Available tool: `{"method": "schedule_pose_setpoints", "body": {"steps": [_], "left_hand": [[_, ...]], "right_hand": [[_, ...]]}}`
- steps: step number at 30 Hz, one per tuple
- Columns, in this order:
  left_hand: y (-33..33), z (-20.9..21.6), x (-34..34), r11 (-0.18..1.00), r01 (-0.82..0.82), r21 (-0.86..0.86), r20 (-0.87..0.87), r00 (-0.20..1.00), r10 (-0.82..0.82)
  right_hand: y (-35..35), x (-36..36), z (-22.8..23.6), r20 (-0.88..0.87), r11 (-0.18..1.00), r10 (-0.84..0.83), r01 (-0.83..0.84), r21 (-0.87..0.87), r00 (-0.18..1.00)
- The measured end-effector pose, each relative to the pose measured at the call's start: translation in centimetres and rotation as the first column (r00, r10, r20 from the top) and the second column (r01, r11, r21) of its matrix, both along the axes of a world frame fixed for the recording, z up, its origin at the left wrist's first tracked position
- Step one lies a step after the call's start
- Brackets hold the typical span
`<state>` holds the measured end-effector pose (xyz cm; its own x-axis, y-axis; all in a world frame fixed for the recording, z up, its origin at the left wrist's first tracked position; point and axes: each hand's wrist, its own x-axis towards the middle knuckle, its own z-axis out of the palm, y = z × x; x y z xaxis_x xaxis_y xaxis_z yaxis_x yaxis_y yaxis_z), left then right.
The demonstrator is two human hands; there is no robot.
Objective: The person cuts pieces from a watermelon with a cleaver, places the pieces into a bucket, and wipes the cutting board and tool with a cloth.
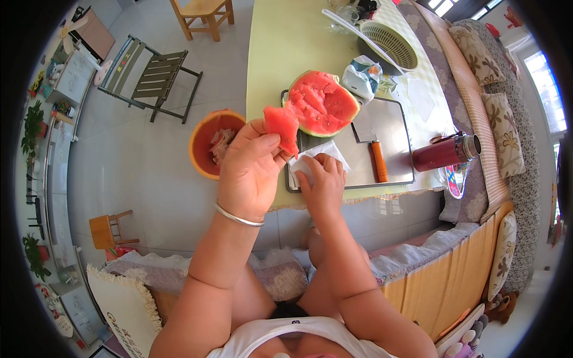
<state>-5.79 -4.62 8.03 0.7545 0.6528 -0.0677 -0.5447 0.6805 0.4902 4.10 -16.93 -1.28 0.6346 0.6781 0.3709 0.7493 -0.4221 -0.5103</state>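
Observation:
My left hand [248, 161] is closed round a torn piece of red watermelon flesh [282, 126], raised in front of the table's near left corner. Just right of it, my right hand [324, 185] has its fingers curled on a white tissue [327, 153] at the front of a grey cutting board [391, 122]. Some of those fingertips are hidden. Behind both hands sits a cut watermelon [328, 104], its red face up and partly hollowed. A knife with an orange handle [379, 161] lies on the board to the right.
An orange bin [200, 143] with scraps stands left of the table [274, 48]. A red thermos [439, 154] lies at the right. Further back are a tissue pack [361, 77] and a green colander [391, 45]. A folding chair [158, 77] stands on the floor.

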Motion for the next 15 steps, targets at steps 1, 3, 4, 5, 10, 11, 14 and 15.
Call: {"method": "schedule_pose_setpoints", "body": {"steps": [1,3,4,5,10,11,14,15], "left_hand": [[-0.1,-0.1,0.1,1.0,0.006,0.004,-0.012,1.0,-0.006],[-0.3,-0.3,0.4,1.0,0.016,0.008,-0.037,0.999,-0.016],[-0.3,-0.4,0.5,1.0,0.019,0.007,-0.036,0.999,-0.018],[-0.3,-0.5,0.5,1.0,0.021,0.007,-0.036,0.999,-0.021],[-0.8,-0.7,1.1,0.999,0.034,0.001,-0.051,0.998,-0.034],[-0.9,-0.7,1.1,0.999,0.038,0.002,-0.05,0.998,-0.037],[-0.9,-0.7,1.0,0.999,0.043,0.019,-0.064,0.997,-0.042],[-0.9,-0.8,1.0,0.999,0.049,0.022,-0.068,0.997,-0.048]], "right_hand": [[0.0,0.1,-0.1,0.0,1.0,0.004,-0.004,0.008,1.0],[0.1,0.1,-0.5,-0.001,1.0,0.013,-0.013,0.02,1.0],[0.3,0.0,-0.5,0.013,0.999,0.016,-0.016,0.043,1.0],[0.4,0.0,-0.4,0.02,0.999,0.016,-0.016,0.042,1.0],[0.5,1.0,-1.4,0.059,1.0,-0.022,0.021,0.017,0.998],[0.4,1.6,-1.6,0.076,0.998,-0.058,0.056,0.021,0.995],[-0.6,3.4,-1.8,0.091,0.985,-0.167,0.169,-0.021,0.982],[-0.8,3.7,-1.7,0.069,0.979,-0.202,0.201,0.013,0.977]]}}
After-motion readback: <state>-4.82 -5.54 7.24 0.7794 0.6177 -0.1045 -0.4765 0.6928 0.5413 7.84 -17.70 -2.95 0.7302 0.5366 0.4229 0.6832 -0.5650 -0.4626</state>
